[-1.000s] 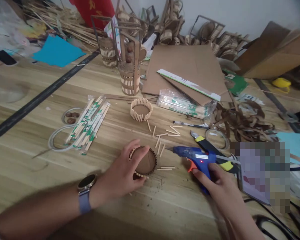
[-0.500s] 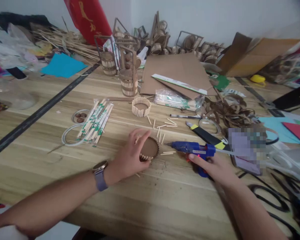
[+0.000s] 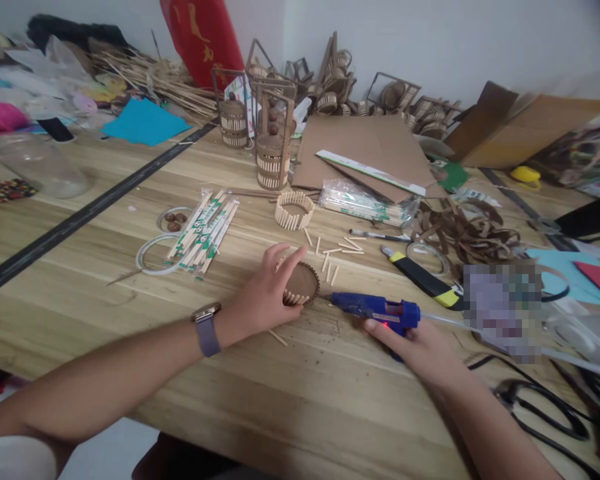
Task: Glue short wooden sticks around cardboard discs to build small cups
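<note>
My left hand point(image 3: 265, 293) grips a round brown cardboard disc point(image 3: 303, 283) edged with short wooden sticks, holding it on the wooden table point(image 3: 130, 333). A watch sits on that wrist. My right hand point(image 3: 410, 347) is wrapped round the handle of a blue hot glue gun point(image 3: 375, 309). The gun's nozzle points left, close to the disc's right edge. Several loose short sticks point(image 3: 337, 253) lie just behind the disc. A finished ring of upright sticks point(image 3: 294, 210) stands farther back.
A bundle of wrapped chopsticks point(image 3: 205, 230) and tape rolls point(image 3: 153, 257) lie to the left. A black and yellow utility knife point(image 3: 420, 279), cardboard sheets point(image 3: 365, 150), brown strips point(image 3: 465, 230) and small stick-built models point(image 3: 273, 143) crowd the back. Black cables point(image 3: 540, 407) trail at the right.
The view has tilted up and shifted. The glue gun's nozzle has moved left, nearer the disc. My left hand keeps hold of the disc.
</note>
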Demonstrator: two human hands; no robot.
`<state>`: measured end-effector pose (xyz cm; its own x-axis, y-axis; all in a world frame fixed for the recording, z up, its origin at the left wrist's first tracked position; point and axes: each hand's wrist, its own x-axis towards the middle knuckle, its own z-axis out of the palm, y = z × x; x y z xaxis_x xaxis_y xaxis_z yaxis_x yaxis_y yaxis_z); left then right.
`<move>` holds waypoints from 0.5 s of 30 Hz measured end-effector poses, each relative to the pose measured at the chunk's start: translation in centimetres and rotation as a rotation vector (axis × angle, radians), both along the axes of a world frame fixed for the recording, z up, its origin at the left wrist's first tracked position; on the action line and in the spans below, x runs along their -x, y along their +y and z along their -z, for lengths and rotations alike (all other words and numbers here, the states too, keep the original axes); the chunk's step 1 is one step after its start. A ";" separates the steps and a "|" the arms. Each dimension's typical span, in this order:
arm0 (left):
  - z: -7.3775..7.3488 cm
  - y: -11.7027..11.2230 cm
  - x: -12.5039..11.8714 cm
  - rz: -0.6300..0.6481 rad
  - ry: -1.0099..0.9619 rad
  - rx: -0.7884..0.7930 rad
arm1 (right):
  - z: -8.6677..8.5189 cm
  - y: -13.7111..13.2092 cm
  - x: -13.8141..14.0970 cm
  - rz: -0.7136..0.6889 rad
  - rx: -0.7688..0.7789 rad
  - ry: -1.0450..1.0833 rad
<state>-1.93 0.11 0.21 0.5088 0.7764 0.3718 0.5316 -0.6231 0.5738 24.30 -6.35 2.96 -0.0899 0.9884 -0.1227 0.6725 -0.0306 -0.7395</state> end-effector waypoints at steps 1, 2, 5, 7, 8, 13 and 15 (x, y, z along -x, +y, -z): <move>0.0 0.0 0.0 0.000 0.004 0.000 | 0.0 -0.1 0.2 -0.007 -0.007 -0.029; 0.0 0.0 0.0 0.000 0.007 0.000 | 0.0 -0.2 0.4 -0.014 -0.013 -0.055; 0.0 0.0 0.0 0.003 0.007 -0.007 | 0.2 -0.4 0.8 -0.030 -0.023 -0.092; 0.0 0.0 0.0 0.002 0.006 -0.010 | 0.3 -0.5 1.0 -0.046 -0.031 -0.095; 0.0 0.0 0.0 0.000 0.005 -0.010 | 0.3 -0.5 1.1 -0.054 -0.035 -0.095; 0.1 0.0 0.0 0.003 -0.003 0.006 | 0.0 -0.5 1.5 -0.074 -0.047 -0.101; 0.1 0.0 0.0 0.006 -0.009 0.013 | 0.0 -0.6 1.6 -0.072 -0.056 -0.115</move>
<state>-1.94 0.14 0.15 0.5100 0.7783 0.3662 0.5231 -0.6186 0.5862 22.67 -6.93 2.97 -0.1494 0.9854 -0.0813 0.7518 0.0598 -0.6566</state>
